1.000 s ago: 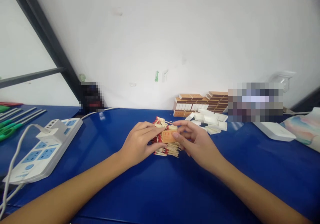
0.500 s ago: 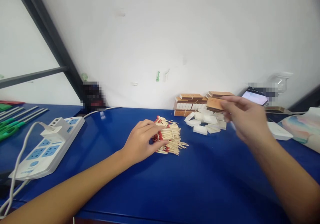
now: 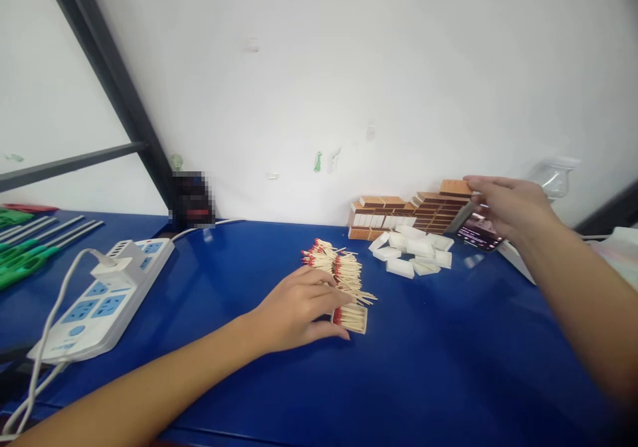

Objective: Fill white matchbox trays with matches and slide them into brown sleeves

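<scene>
My left hand (image 3: 304,307) is closed around a small white matchbox tray (image 3: 366,327) filled with red-tipped matches, low over the blue tabletop. Just beyond it lies a loose heap of matches (image 3: 341,264). At the back right, my right hand (image 3: 516,208) pinches an orange-brown matchbox (image 3: 454,188) at the top right of the stacked matchboxes (image 3: 428,214). Whether that box is a bare sleeve or has a tray inside, I cannot tell. A pile of white trays (image 3: 416,244) lies in front of the stack.
A white power strip (image 3: 94,314) with a plug and cable lies at the left, past it green-handled tools (image 3: 34,258). A lit phone (image 3: 481,228) leans beside the stack, with a clear jar (image 3: 555,175) behind. The wall borders the blue table (image 3: 399,367).
My right hand has carried the matchbox right and onto the stack's top right. My left hand has drawn the match-filled tray nearer, off the heap. The view has shifted slightly.
</scene>
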Available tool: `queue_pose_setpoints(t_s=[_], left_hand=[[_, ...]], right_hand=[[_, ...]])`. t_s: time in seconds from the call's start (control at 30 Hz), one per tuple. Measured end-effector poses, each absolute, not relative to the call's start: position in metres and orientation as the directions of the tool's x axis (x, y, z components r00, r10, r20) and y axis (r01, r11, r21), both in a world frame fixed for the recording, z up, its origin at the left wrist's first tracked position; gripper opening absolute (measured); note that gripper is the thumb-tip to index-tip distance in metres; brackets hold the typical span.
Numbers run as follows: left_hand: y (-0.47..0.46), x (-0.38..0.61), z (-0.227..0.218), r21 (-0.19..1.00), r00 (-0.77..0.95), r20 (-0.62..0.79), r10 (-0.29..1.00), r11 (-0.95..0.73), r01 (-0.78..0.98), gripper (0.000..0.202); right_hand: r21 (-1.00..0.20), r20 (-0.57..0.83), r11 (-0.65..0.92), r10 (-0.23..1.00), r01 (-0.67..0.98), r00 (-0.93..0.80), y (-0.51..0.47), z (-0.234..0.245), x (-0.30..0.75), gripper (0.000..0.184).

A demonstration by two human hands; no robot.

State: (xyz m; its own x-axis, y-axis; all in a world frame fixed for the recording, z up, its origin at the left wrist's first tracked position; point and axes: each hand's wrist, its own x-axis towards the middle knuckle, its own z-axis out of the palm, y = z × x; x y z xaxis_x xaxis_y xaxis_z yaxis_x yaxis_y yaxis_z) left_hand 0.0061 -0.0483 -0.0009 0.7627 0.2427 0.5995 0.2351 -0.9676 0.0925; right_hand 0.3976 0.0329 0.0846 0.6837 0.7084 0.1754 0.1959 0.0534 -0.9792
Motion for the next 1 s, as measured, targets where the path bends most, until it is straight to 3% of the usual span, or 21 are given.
queue_pose_setpoints(t_s=[0.23,0.43,0.6,0.7,0.8,0.9,1.0], left_hand=[[-0.049,0.007,-0.001,0.091,0.753,0.608,0.25,-0.965,0.247,0.046],[-0.049,0.006,-0.002,0.088,0.758,0.603,0.25,-0.965,0.248,0.046],[-0.048,0.006,-0.004,0.106,0.704,0.64,0.308,-0.943,0.315,0.048],[-0.045,0.005,-0.005,0.117,0.633,0.69,0.353,-0.916,0.383,0.049],[-0.044,0.005,-0.005,0.144,0.587,0.711,0.386,-0.898,0.415,0.049],[-0.043,0.006,-0.006,0.156,0.586,0.708,0.393,-0.897,0.414,0.05],[-0.043,0.006,-0.007,0.155,0.6,0.699,0.39,-0.901,0.405,0.048]], right_hand=[[-0.968,0.104,-0.091,0.702,0.234,0.705,0.054,0.086,0.39,0.009],[-0.96,0.238,0.049,0.667,0.277,0.706,0.033,0.067,0.384,0.016],[-0.879,0.416,0.093,0.628,0.467,0.658,0.005,0.057,0.366,0.023],[-0.828,0.404,0.094,0.783,0.553,0.472,-0.018,0.05,0.337,0.018],[-0.833,0.197,0.129,0.978,0.538,0.069,-0.04,0.04,0.298,0.035],[-0.87,0.076,0.179,0.969,0.459,-0.234,-0.057,0.032,0.263,0.046],[-0.889,-0.002,0.152,0.941,0.431,-0.337,-0.069,0.026,0.244,0.048]])
